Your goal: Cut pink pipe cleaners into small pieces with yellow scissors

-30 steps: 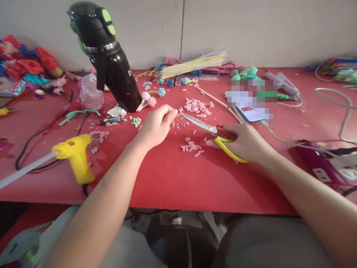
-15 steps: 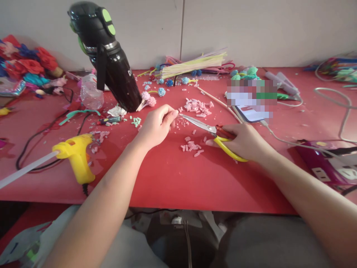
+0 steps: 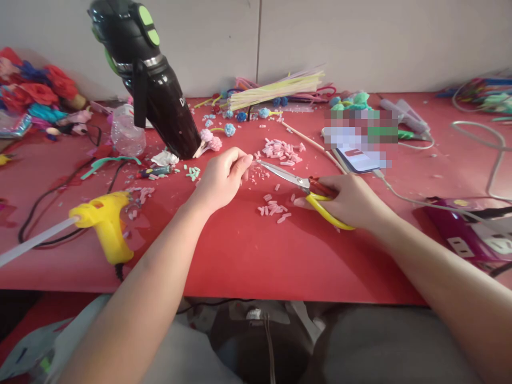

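Note:
My left hand (image 3: 228, 176) is pinched closed; whatever sits between its thumb and fingertips is too small to make out. My right hand (image 3: 348, 200) grips scissors (image 3: 286, 175) with yellow and red handles. Their blades point left, with the tips close to my left fingertips. Behind the blades lies a pile of short pink pieces (image 3: 283, 152), and a smaller group of pink pieces (image 3: 274, 208) is in front of them on the red table (image 3: 240, 256).
A black bottle (image 3: 160, 101), a clear plastic bottle (image 3: 128, 133) and a yellow glue gun (image 3: 106, 218) stand or lie on the left. Fuzzy stems (image 3: 276, 92) lie at the back. A phone (image 3: 358, 154) and a purple power strip (image 3: 460, 229) are on the right.
The view has shifted slightly, so most things appear a little further left. Both hands keep nearly the same pose, with the scissors still by my left fingertips.

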Available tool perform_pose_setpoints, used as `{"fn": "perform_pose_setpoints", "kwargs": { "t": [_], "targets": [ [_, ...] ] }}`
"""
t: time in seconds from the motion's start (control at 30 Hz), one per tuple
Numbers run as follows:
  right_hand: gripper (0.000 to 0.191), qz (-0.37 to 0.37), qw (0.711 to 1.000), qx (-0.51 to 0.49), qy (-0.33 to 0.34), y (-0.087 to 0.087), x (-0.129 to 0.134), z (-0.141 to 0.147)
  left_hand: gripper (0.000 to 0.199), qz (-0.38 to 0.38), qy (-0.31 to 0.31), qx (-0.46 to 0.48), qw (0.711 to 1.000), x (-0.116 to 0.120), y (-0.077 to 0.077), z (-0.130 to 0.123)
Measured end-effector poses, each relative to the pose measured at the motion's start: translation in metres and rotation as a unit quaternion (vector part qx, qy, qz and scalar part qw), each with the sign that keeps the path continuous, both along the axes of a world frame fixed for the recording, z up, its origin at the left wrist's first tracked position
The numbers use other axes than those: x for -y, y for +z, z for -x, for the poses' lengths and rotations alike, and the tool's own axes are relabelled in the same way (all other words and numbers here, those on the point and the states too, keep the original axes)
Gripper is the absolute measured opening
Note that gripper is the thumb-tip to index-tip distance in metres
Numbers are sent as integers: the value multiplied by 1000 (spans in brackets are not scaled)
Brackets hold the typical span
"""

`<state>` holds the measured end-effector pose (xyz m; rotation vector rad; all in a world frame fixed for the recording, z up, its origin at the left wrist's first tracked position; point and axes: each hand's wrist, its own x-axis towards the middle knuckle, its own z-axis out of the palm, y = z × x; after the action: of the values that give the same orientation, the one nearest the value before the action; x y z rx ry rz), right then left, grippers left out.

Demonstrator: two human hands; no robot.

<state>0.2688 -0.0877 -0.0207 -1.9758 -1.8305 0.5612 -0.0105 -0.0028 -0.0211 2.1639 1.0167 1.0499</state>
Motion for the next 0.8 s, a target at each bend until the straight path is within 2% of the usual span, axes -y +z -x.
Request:
{"fn": "perform_pose_setpoints", "kwargs": {
  "t": [0.43,0.8],
  "targets": [
    [88,4,1000,-1,-1,4,1,1,52,-4,0,-1,1000,0,-1,0],
    [85,7,1000,-6,-4,0,-1,-1,53,3,1,0,1000,1,1,-1]
  ]
}}
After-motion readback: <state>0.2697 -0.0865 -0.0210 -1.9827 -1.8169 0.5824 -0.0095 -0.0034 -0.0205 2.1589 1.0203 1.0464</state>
